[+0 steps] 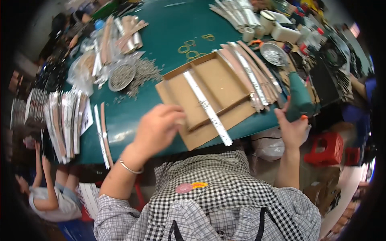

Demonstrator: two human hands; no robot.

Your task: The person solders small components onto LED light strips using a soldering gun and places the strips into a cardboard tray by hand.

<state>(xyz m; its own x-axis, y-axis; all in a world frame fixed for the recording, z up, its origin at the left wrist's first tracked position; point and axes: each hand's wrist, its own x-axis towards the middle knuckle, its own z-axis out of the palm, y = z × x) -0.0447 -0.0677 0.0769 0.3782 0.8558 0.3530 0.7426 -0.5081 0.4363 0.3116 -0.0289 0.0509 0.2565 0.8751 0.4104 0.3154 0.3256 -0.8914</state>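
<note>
A shallow cardboard tray [209,94] is seen lying at the near edge of the green table [169,36], its near corner overhanging the rim. The left hand [157,128] is rested on the tray's near-left wall, fingers curled over the edge; whether anything small is pinched there cannot be told. By this grip the tray appears to be steadied against sliding.

A long silvery strip [207,106] is laid diagonally across the tray, over its inner divider, one end projecting past the near edge.

The right hand [291,128] is held off the table's right edge, fingers loosely spread, nothing visibly gripped; it is nearest the folded green cloth [299,98] hanging there.

Just right of the tray, a bundle of similar strips [253,72] is fanned out, presumably kept within reach. Far left, a metal bowl [122,76] of small grey pieces is noted, with more spilled beside it. Stacked strips [64,120] are recorded at the near left.
</note>
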